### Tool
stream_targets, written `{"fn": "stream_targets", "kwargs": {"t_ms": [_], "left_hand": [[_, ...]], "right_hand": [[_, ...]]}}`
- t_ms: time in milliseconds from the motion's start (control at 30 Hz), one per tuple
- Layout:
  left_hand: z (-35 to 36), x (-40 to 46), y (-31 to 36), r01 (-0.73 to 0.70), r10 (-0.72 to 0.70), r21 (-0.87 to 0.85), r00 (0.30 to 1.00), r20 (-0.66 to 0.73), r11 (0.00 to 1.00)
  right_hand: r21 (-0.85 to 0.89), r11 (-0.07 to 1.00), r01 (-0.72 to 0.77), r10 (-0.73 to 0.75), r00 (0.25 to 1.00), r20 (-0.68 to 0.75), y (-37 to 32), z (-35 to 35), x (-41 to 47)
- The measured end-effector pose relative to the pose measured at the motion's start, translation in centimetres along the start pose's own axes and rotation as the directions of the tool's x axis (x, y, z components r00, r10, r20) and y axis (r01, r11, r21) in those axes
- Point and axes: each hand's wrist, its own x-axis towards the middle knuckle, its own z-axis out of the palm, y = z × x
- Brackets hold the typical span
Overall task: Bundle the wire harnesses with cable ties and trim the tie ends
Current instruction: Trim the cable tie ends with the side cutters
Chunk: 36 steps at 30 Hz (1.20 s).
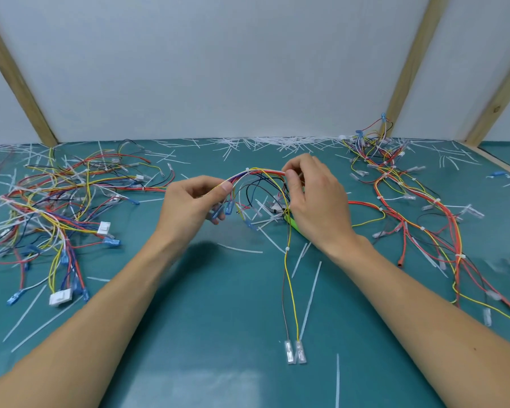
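Note:
A multicoloured wire harness (258,173) arches above the teal table between my hands. My left hand (193,203) pinches its left end between thumb and fingers, with blue terminals hanging below. My right hand (312,195) pinches the right end near a white cable tie. One white tie (248,169) is fastened on the arch. A yellow and a brown wire (289,290) trail down toward me, ending in clear terminals (295,352). A green-handled tool (292,222) lies partly hidden under my right hand.
A tangled heap of harnesses (50,201) covers the left of the table (218,319). Tied harnesses (409,201) lie on the right. Loose white cable ties and cut ends (277,142) are scattered along the back wall and around my forearms.

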Motion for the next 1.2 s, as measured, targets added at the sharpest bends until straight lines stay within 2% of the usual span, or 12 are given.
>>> {"fn": "stream_targets", "kwargs": {"t_ms": [100, 200, 333, 400, 500, 567, 667, 800, 900, 1033, 1200], "left_hand": [[-0.3, 0.1, 0.5, 0.131, -0.126, -0.183, 0.991, 0.04, 0.974], [-0.5, 0.3, 0.7, 0.222, -0.206, -0.305, 0.975, 0.085, 0.926], [-0.8, 0.3, 0.8, 0.357, -0.322, -0.507, 0.933, 0.159, 0.785], [-1.1, 0.5, 0.7, 0.365, -0.35, -0.617, 0.924, 0.152, 0.697], [-1.2, 0.7, 0.5, 0.336, -0.343, -0.672, 0.93, 0.128, 0.66], [-1.1, 0.7, 0.2, 0.325, -0.347, -0.655, 0.932, 0.101, 0.682], [-0.7, 0.7, 0.2, 0.332, -0.335, -0.547, 0.937, 0.099, 0.768], [0.2, 0.1, 0.0, 0.296, -0.242, -0.328, 0.951, 0.195, 0.897], [1.0, -0.5, -0.3, 0.256, -0.184, -0.229, 0.938, 0.294, 0.939], [1.9, -1.0, -0.1, 0.237, -0.15, -0.213, 0.921, 0.359, 0.948], [2.0, -1.0, 0.1, 0.215, -0.157, -0.205, 0.951, 0.266, 0.955]], "right_hand": [[0.015, 0.998, 0.054, -0.055, 0.995, 0.078, 0.2, 0.0, -0.1], [-0.013, 0.999, 0.045, -0.044, 0.995, 0.085, 0.7, 0.1, 0.0], [0.011, 1.0, -0.005, 0.004, 0.995, 0.095, 0.9, 0.2, 0.0], [0.085, 0.995, -0.051, 0.042, 0.993, 0.106, 0.8, 0.1, 0.1], [0.204, 0.97, -0.135, 0.115, 0.988, 0.106, 0.6, 0.1, 0.3], [0.339, 0.916, -0.213, 0.19, 0.977, 0.102, 0.4, -0.1, 0.6], [0.515, 0.785, -0.344, 0.314, 0.938, 0.148, 0.3, -0.7, 1.2], [0.644, 0.579, -0.5, 0.427, 0.859, 0.283, 0.2, -1.1, 1.8], [0.682, 0.485, -0.547, 0.417, 0.831, 0.369, 0.2, -1.0, 1.9], [0.682, 0.438, -0.586, 0.338, 0.81, 0.48, 0.3, -0.7, 1.6], [0.632, 0.466, -0.619, 0.269, 0.78, 0.565, -0.1, -0.2, 0.9]]}}
